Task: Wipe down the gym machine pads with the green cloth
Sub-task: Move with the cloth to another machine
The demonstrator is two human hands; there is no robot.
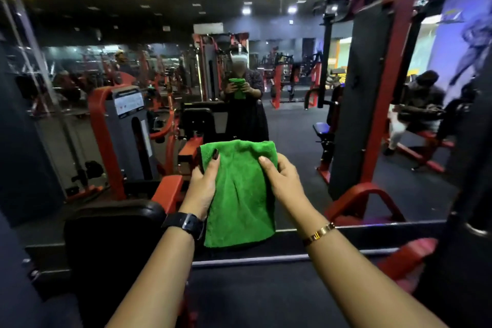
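Head view: both hands are pinching the green cloth [239,189] upright, left hand [203,186] and right hand [282,181] gripping its sides; the black pad [114,224] is lying lower left, nearer the left hand.

Both forearms are bare, no sleeves seen. A black smartwatch [186,224] with a dark strap is worn on the left wrist. A slim gold bangle [318,233] is worn on the right wrist. Dark polish is seen on the left hand [203,185] nails.
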